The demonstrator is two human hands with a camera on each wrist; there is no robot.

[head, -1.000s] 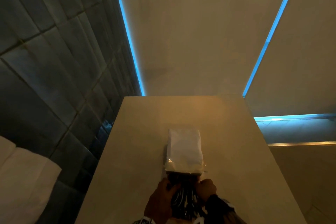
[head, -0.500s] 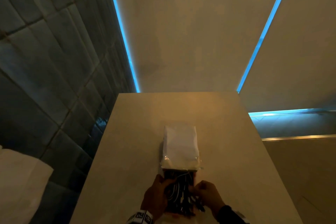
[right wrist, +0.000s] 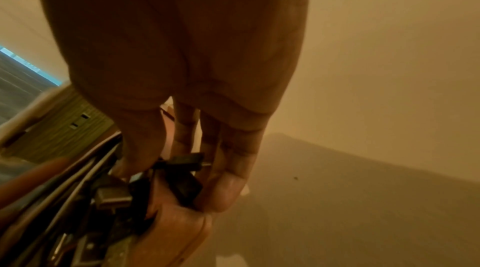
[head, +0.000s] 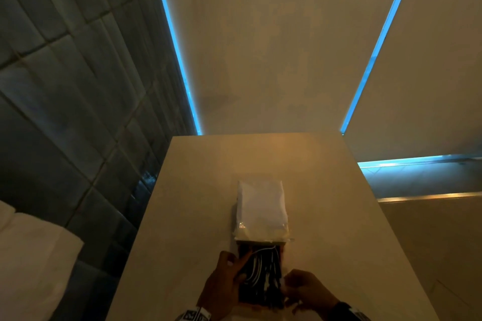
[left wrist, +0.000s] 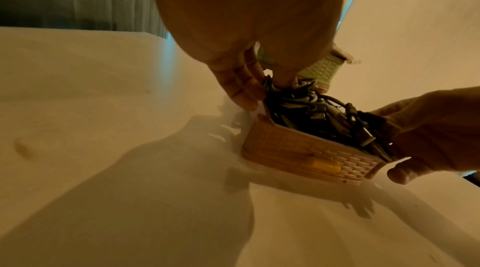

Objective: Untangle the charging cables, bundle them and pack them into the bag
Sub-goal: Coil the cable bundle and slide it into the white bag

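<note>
A small woven-pattern bag (head: 260, 208) lies open on the beige table (head: 182, 216), its pale lid flipped away from me. Black and white charging cables (head: 260, 276) fill the near half. My left hand (head: 227, 281) holds the bag's left side, thumb stretched over the cables. My right hand (head: 305, 289) grips the bag's near right corner. In the left wrist view the left fingers (left wrist: 241, 86) pinch the bag (left wrist: 298, 148) at its rim beside the cables (left wrist: 319, 113). In the right wrist view my right hand (right wrist: 207, 168) clamps the bag wall (right wrist: 176, 230), with a black plug (right wrist: 187, 161) between thumb and fingers.
The table is narrow, with edges close on the left and right. A dark tiled wall (head: 65, 112) stands at the left, above a white cushion (head: 31, 268). Drawn blinds (head: 273, 47) with blue light gaps rise behind the table. A lower ledge (head: 430, 198) sits at the right.
My right hand has slid from the top of the cables back to the bag's near right corner. My left thumb has stretched out over the cables. The bag has stayed put.
</note>
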